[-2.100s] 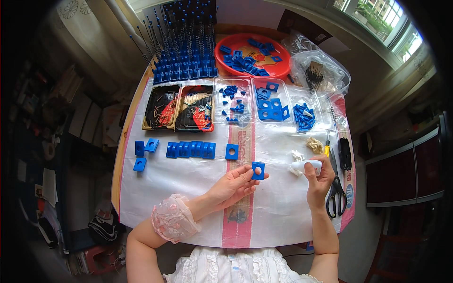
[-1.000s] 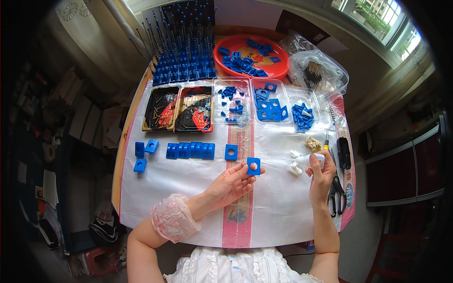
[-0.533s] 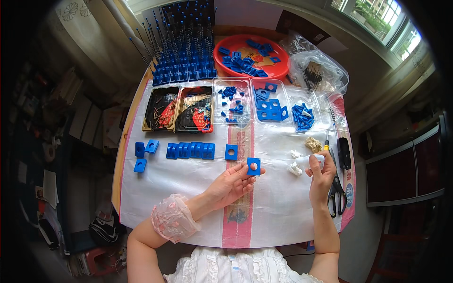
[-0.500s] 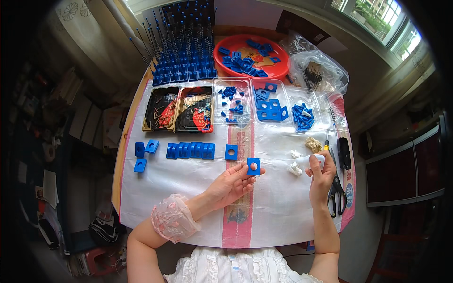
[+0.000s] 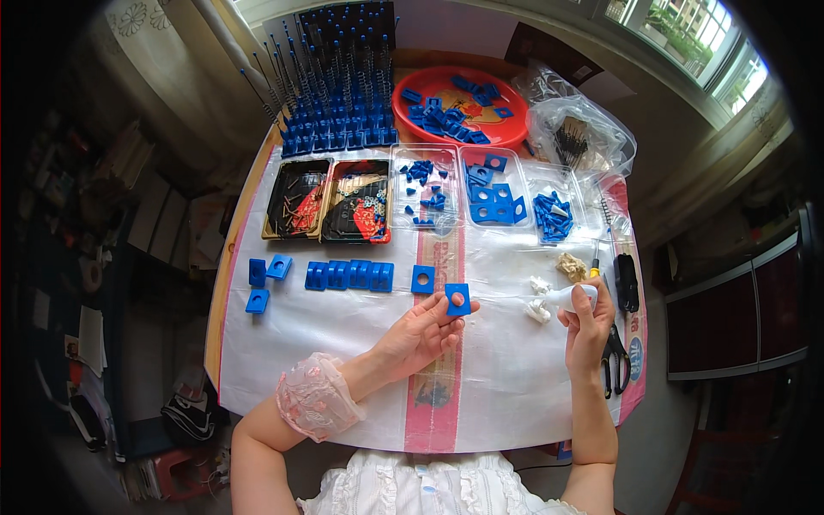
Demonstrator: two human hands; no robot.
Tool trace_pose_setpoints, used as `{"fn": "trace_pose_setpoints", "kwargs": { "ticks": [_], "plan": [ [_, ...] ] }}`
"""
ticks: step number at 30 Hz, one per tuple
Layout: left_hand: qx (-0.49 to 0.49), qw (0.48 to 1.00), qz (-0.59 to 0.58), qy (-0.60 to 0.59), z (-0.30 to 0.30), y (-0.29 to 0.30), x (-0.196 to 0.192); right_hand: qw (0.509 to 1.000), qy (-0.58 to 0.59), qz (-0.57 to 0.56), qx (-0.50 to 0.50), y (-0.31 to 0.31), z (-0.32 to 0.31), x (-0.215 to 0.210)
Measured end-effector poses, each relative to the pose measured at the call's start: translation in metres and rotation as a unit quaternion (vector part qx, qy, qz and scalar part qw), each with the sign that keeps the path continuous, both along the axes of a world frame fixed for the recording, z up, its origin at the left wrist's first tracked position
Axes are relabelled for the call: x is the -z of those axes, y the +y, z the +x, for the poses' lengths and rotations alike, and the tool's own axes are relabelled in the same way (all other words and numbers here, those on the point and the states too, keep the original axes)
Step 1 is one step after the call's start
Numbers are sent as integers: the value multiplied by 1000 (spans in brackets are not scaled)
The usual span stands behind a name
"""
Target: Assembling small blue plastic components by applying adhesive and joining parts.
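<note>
My left hand [image 5: 412,336] is closed with its fingertips on a square blue plastic plate with a round hole [image 5: 457,289], held above the middle of the cloth. Skin shows through the hole. My right hand [image 5: 587,335] grips a small white squeeze bottle [image 5: 562,298], tilted on its side. Its thin nozzle points left toward the blue plate, apart from it. Just behind the plate lies a similar blue piece [image 5: 422,269]. Farther left stands a row of blue parts [image 5: 349,275]. White crumpled wads [image 5: 538,311] lie beside the bottle.
Black trays [image 5: 297,199] of small hardware and clear trays [image 5: 475,225] of blue parts line the back. Behind them are upright springs on blue bases [image 5: 335,120] and a red basin [image 5: 506,129]. Black-handled scissors [image 5: 616,365] lie right of my right forearm.
The bottle has tipped flatter and its thin nozzle now points left toward the blue plate. My left hand has shifted slightly left and away from me with the plate.
</note>
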State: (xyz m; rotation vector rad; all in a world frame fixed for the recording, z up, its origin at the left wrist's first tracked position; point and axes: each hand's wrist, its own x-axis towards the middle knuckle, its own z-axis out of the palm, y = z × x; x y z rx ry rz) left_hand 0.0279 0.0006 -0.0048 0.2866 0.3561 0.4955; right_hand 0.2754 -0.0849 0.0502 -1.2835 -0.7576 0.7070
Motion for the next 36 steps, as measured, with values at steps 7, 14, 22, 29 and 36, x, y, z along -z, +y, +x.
{"fn": "trace_pose_setpoints", "kwargs": {
  "ticks": [7, 14, 22, 29, 36],
  "plan": [
    [-20, 999, -18, -28, 0, 0, 4, 998, -53, -11, -22, -2, -6, 0],
    [-21, 1000, -8, -14, 1, -2, 0, 997, -72, -12, -24, -3, -6, 2],
    [-22, 1000, -8, -15, 2, -2, -1, 997, -75, -7, -25, -2, -5, 6],
    [-20, 1000, -12, -14, 1, -1, 0, 999, -41, -21, -16, -3, -7, -1],
    [-14, 1000, -18, -20, 1, -1, 3, 999, -19, -3, -42, -5, -13, 3]
  ]
}}
